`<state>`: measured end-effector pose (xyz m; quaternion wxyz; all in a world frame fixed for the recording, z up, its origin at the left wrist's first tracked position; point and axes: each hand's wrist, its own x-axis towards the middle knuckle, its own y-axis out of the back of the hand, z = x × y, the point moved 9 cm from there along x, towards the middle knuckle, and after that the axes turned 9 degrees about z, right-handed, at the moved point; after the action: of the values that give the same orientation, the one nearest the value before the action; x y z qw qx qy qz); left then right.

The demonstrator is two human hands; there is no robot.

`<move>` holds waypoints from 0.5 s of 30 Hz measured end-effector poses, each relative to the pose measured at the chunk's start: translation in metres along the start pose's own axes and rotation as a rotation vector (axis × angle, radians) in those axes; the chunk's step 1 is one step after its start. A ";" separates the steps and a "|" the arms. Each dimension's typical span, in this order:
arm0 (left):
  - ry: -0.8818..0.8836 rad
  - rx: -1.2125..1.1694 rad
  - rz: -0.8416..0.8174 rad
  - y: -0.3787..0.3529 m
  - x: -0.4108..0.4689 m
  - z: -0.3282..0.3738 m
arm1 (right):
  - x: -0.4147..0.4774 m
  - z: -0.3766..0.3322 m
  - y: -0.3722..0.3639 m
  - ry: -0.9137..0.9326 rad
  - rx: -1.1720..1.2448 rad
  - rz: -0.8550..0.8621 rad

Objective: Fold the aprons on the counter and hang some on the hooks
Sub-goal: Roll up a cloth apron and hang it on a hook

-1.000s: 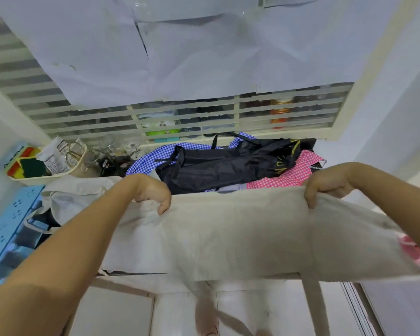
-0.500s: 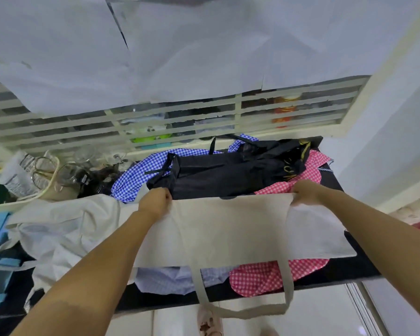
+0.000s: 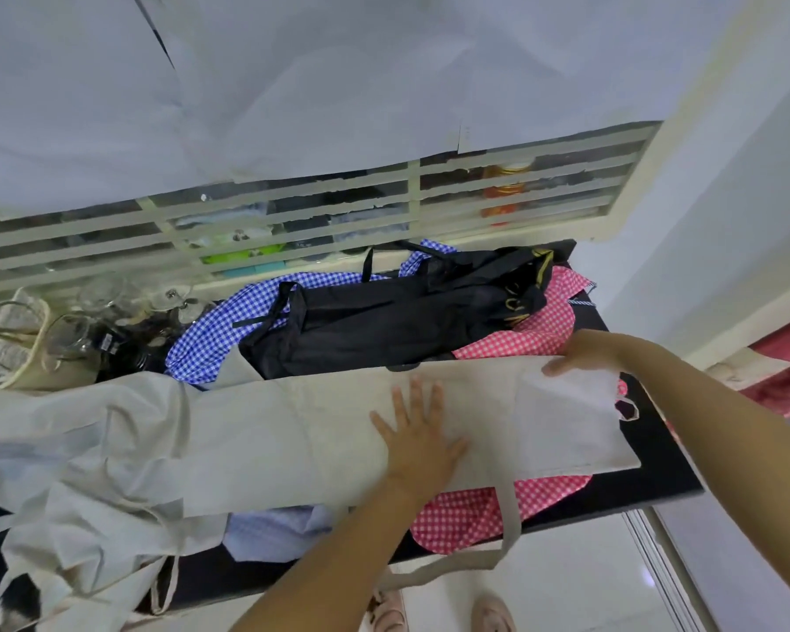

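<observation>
**Folding stage: beige apron laid as a long band on the counter**

Progress is judged as early. One beige apron is laid across the counter as a long folded band, running from the left part of the counter to its right end, and further folds are evidently needed before it counts as finished. Its strap is left hanging over the near edge. Three other aprons are seen unfolded along the far edge: a black apron heaped on a blue checked apron and a red checked apron, the last also showing beneath the band at the near edge. A second pale apron is crumpled at the left end. No hooks are shown, so nothing can be counted as hung.

The left hand is laid flat on the band, right of its middle, with fingers spread and straight; the cloth is pressed, not grasped. The right hand is placed at the band's far right corner, its fingers lying over the far edge above a paler turned-up flap. The thumb is hidden, so whether the edge is pinched cannot be told.
</observation>
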<state>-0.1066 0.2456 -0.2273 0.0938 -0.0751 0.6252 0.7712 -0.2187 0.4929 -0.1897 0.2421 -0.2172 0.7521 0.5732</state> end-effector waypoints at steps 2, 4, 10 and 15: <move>0.038 -0.057 -0.022 -0.014 0.004 -0.003 | -0.014 0.022 -0.004 -0.098 0.348 -0.068; 0.058 -0.095 -0.019 -0.013 0.003 0.001 | -0.031 0.036 -0.014 -0.145 0.783 -0.146; 0.086 -0.112 0.023 -0.010 -0.007 0.016 | -0.049 0.056 -0.063 -0.166 1.008 -0.115; 0.102 -0.127 0.097 -0.008 -0.012 0.035 | -0.053 0.068 -0.066 -0.169 0.901 -0.059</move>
<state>-0.0927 0.2811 -0.2245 0.0193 -0.0895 0.5818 0.8082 -0.1290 0.5450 -0.2227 0.3892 -0.0641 0.8975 0.1974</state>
